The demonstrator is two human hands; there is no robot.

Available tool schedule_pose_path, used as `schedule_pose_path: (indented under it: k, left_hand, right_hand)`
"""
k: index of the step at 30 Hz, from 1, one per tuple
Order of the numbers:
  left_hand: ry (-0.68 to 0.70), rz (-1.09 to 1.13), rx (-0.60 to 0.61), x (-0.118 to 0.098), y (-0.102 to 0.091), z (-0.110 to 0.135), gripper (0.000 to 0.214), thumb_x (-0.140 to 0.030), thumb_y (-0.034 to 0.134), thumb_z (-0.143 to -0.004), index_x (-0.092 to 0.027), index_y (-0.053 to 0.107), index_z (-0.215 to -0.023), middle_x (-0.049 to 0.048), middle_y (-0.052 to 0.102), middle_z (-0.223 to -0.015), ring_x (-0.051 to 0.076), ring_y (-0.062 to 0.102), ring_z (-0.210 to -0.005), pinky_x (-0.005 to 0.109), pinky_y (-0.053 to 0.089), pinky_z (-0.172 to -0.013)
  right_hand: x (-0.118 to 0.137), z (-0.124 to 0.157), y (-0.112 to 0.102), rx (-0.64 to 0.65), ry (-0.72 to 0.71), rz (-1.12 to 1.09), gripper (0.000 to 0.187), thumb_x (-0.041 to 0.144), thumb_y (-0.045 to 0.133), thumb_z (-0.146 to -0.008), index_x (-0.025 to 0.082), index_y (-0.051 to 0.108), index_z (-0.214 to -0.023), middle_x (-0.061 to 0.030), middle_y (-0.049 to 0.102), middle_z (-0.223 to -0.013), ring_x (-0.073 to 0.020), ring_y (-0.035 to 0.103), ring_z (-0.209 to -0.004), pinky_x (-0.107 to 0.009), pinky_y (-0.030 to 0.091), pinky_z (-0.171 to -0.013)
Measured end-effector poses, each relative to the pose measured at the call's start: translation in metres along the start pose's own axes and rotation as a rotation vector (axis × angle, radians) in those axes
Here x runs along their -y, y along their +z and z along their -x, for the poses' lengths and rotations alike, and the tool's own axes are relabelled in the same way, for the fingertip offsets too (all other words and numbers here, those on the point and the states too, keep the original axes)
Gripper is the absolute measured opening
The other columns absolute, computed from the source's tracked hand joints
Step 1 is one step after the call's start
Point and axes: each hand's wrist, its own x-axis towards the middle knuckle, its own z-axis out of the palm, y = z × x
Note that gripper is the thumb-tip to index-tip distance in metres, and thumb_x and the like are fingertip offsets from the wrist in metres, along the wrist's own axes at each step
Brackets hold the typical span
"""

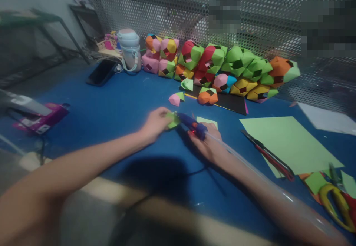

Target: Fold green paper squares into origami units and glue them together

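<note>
My left hand [155, 123] is closed in a pinch on a small folded green paper piece [172, 120] just above the blue table [116, 109]. My right hand [209, 142] grips a blue glue gun [191, 124] whose tip points left and meets the green piece. A clear glue stick [250, 166] runs back from the gun along my right forearm. A small green paper square [207, 121] lies just behind the gun.
A long row of colourful folded paper balls [219, 68] lines the mesh wall at the back. Loose pieces [207, 97] lie before it. Green sheet [289, 142], red-handled cutter [271, 156] and yellow scissors [333, 201] lie right. Phone [101, 72], bottle [129, 49] and pink box [41, 119] stand left.
</note>
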Motion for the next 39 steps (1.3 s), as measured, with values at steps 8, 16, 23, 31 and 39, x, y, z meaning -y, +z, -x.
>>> schedule_pose_path:
  k: [8,16,23,31,39]
  left_hand:
    - [0.002,-0.020,0.004,0.0003,0.0002,0.0005,0.010,-0.009,0.058,-0.065,-0.015,0.055,-0.072,-0.0035,0.054,-0.059,0.006,0.048,-0.047,0.018,0.038,-0.041]
    - [0.026,-0.043,0.001,0.0006,0.0007,0.0013,0.008,-0.010,0.057,-0.065,-0.015,0.056,-0.071,-0.0041,0.053,-0.057,0.006,0.048,-0.047,0.018,0.038,-0.042]
    - [0.035,-0.068,-0.008,0.0021,0.0005,0.0009,0.008,-0.010,0.057,-0.065,-0.015,0.056,-0.072,-0.0038,0.054,-0.058,0.006,0.047,-0.046,0.018,0.037,-0.041]
    - [0.040,-0.061,-0.013,0.0032,0.0005,0.0007,0.008,-0.011,0.058,-0.065,-0.015,0.056,-0.072,-0.0031,0.054,-0.059,0.006,0.048,-0.046,0.018,0.038,-0.042]
    - [0.036,-0.054,-0.017,0.0041,0.0002,0.0003,0.010,-0.010,0.056,-0.064,-0.015,0.056,-0.072,-0.0035,0.054,-0.058,0.007,0.048,-0.045,0.019,0.038,-0.042]
  right_hand:
    - [-0.0016,0.0016,-0.0021,0.015,-0.064,0.074,0.025,0.032,0.043,-0.089,0.018,0.056,-0.072,-0.0032,0.058,-0.063,-0.0157,0.051,-0.059,-0.028,0.030,-0.059]
    - [0.0005,0.0007,-0.0036,0.024,-0.110,0.116,0.027,0.030,0.042,-0.090,0.016,0.058,-0.073,-0.0035,0.059,-0.063,-0.0154,0.050,-0.058,-0.029,0.029,-0.060]
    - [0.0022,-0.0001,-0.0042,0.031,-0.099,0.133,0.027,0.029,0.043,-0.089,0.017,0.058,-0.071,-0.0023,0.058,-0.060,-0.0148,0.048,-0.055,-0.028,0.028,-0.060]
    - [0.0023,0.0003,-0.0053,0.060,-0.088,0.139,0.028,0.029,0.042,-0.090,0.017,0.059,-0.072,-0.0025,0.058,-0.061,-0.0148,0.049,-0.055,-0.029,0.027,-0.061]
    - [0.0036,-0.0008,-0.0070,0.099,-0.045,0.159,0.027,0.029,0.043,-0.089,0.017,0.059,-0.071,-0.0030,0.059,-0.061,-0.0157,0.050,-0.056,-0.029,0.027,-0.062]
